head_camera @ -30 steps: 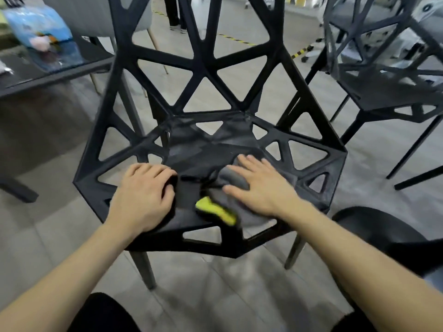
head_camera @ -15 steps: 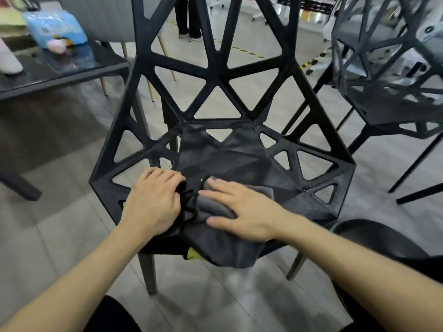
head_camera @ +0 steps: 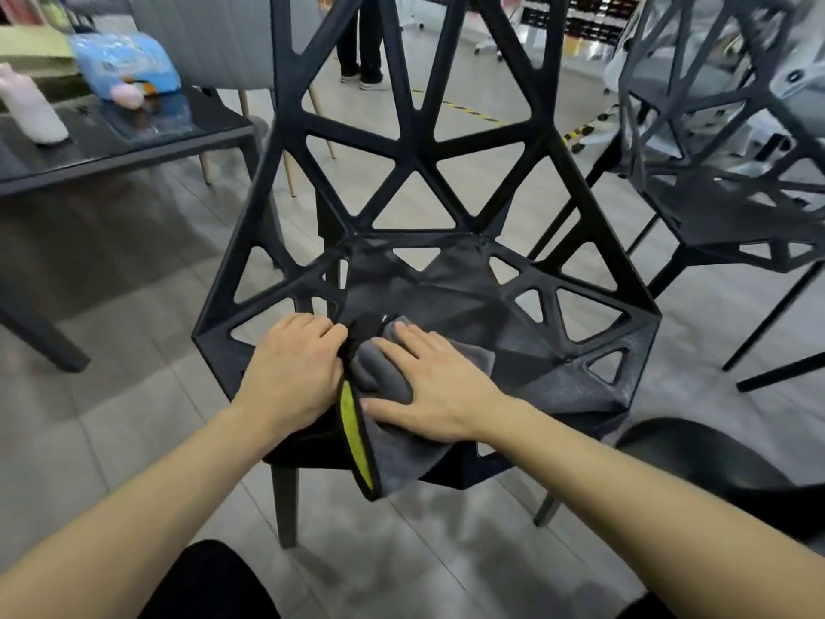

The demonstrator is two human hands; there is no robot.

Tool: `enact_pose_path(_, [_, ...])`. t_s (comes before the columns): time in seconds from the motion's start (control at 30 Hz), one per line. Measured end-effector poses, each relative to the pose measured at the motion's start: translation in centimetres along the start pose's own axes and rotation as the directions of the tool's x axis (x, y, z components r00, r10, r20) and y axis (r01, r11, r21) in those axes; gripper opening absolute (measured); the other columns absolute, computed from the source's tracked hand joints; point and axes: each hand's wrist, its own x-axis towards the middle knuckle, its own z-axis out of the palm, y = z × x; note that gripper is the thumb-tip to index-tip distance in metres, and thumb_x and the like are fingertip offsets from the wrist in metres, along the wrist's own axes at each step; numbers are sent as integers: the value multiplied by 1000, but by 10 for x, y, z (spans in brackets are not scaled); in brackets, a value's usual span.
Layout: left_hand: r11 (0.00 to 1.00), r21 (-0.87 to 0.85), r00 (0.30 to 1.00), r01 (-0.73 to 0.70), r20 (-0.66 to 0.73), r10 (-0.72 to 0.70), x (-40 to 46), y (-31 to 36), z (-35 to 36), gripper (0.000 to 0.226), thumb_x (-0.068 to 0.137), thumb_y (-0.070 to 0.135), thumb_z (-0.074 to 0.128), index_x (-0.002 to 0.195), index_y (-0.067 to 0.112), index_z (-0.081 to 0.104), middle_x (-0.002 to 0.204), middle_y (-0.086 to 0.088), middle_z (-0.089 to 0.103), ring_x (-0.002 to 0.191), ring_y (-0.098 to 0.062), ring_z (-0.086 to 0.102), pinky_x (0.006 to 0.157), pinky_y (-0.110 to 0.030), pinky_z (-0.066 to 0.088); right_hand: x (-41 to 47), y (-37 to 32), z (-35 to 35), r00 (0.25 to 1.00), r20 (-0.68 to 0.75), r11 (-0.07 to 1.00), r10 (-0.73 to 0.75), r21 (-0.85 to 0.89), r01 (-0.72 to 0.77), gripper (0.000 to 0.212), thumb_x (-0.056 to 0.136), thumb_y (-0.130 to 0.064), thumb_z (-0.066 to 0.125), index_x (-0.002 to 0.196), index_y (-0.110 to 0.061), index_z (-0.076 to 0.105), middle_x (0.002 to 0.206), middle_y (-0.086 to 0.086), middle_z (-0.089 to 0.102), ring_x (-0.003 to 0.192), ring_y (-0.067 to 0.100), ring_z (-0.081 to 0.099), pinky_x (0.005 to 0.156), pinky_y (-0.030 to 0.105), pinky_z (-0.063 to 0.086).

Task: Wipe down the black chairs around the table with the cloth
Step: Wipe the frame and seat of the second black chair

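Grey tiled floor carries two black lattice chairs; dark surface holds a blue packet.

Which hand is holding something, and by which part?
Neither grips: the right hand presses flat on the grey cloth's middle; the left hand rests on the black lattice chair's seat.
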Motion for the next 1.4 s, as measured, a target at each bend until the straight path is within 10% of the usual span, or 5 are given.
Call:
enact_pose_path(0.33, [977,133,985,170,-33,-167,-3,-28,-7,46,91,49,49,109,15,74,91,-6,79,135,-31,58,124,-47,33,149,160,-20,871,-241,865,427,-173,-472,89,98,-73,19,167,-18,23,177,16,10,164,32,5,132,50,3])
enact_pose_path(0.63, [980,122,983,160,-116,-146,-11,-28,-10,45,89,34,56,121,14,81,59,-9,68,67,-31,71,126,-50,36,61,16,4,975,-16,974,-222,42,222,78,101,-65,40,166,-24,32,176,-2,18,164,13,9,132,28,2])
enact_pose_path(0.8, [985,68,980,159,-133,-149,-11,-30,-9,46,91,27,50,122,12,81,46,-3,59,51,-28,63,125,-51,38,100,136,-13,990,-104,987,98,-119,-110,88,92,-74,18,168,-32,25,178,1,12,165,17,5,133,39,3])
enact_pose_path(1.13, [987,48,974,156,-175,-146,-8,-32,-6,43,92,23,51,119,16,84,52,-4,66,57,-25,68,125,-48,39,223,34,9,969,-248,999,-8,48,21,66,109,-45,42,164,-10,30,174,14,23,162,30,17,133,43,7])
enact_pose_path(1.4, [937,-261,763,232,-548,-342,-18,-36,3,26,87,5,61,107,15,75,103,1,70,103,-29,64,118,-55,36,18,-12,6,992,39,992,-119,50,117,116,81,-101,27,170,-26,18,178,-1,5,165,17,-3,134,43,3])
